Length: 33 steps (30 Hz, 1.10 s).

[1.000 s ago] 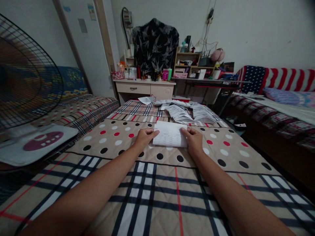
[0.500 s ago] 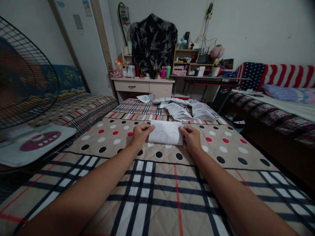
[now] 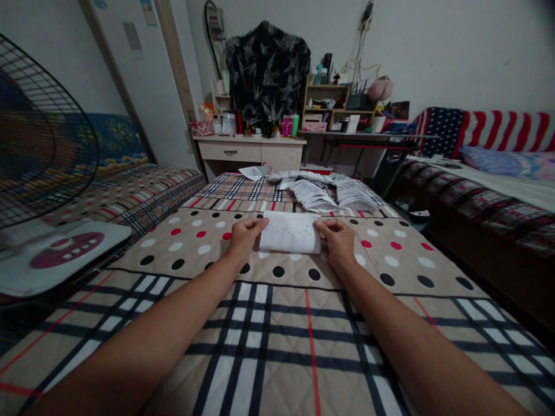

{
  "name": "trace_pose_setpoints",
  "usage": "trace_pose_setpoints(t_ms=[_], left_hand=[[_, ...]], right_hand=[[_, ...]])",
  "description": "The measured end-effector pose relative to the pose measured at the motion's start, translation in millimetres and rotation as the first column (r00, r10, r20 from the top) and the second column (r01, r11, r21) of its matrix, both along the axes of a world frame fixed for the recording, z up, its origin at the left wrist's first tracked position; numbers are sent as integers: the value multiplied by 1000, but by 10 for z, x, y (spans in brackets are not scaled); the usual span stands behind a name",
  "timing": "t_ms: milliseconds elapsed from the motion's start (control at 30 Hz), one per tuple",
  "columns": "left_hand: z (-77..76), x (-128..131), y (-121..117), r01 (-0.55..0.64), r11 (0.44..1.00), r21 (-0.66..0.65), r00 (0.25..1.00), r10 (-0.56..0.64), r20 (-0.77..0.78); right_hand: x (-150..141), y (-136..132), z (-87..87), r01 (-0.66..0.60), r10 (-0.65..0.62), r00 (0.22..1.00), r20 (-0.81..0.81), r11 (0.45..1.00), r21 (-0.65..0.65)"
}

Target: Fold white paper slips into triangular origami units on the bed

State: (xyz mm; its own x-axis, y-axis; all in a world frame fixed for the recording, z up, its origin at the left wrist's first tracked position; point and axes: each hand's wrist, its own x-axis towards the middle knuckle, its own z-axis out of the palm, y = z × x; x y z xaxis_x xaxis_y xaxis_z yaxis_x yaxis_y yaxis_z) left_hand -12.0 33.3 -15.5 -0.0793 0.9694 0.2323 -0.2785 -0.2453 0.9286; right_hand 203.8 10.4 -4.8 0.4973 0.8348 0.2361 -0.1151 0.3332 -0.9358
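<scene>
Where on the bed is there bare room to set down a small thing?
The bedspread is bare between the forearms, nearer than the sheet. It is also bare from the left hand toward the fan base, and right of the right hand. Crowded: the far part, under the paper piles.

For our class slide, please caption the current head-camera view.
Two hands hold a printed sheet above a polka-dot, plaid bedspread.

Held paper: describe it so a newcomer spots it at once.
Find the big bed cover with plaid and polka dots. Over its dotted band, the left hand and right hand hold a white printed paper by its sides. Unlike the fanned papers farther back, it is held.
</scene>
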Motion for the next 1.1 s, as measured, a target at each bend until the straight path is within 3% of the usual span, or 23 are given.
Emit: trace_pose_setpoints(t_ms=[833, 1100], left_hand=[[-14, 1, 29, -16, 999, -33, 998, 18, 54], [-18, -2, 27, -75, 997, 32, 997, 75, 0]], right_hand=[[-1, -1, -1, 34, -43, 993, 114, 996, 79], [-5, -1, -6, 52, -60, 989, 133, 996, 69]])
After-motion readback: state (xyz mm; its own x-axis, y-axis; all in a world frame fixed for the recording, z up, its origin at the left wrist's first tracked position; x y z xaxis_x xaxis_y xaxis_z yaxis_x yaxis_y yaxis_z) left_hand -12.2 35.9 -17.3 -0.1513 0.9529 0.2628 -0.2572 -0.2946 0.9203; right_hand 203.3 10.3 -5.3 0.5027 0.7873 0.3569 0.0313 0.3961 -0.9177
